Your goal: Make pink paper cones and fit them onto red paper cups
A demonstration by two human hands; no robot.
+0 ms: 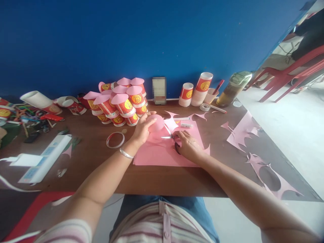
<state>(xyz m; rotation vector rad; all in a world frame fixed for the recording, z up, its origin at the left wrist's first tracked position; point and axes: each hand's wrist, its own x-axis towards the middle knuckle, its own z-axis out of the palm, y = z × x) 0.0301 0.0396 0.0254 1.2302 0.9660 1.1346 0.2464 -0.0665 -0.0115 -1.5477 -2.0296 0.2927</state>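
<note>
My left hand (142, 129) grips a rounded pink paper piece (156, 123) and lifts it a little above the table. My right hand (188, 145) is closed on dark-handled scissors (172, 136), whose blades point left at that piece. Both hands work over a pink paper sheet (162, 153) lying flat near the table's front edge. A silver bracelet circles my left wrist.
A pile of red paper cups with pink cone lids (118, 101) stands behind my left hand. A tape ring (115, 139), glue sticks (186, 125), stacked cups (199, 88), a bottle (233, 88), pink paper offcuts (263, 165) and a white power strip (45, 158) lie around. A red chair (293, 74) stands at the right.
</note>
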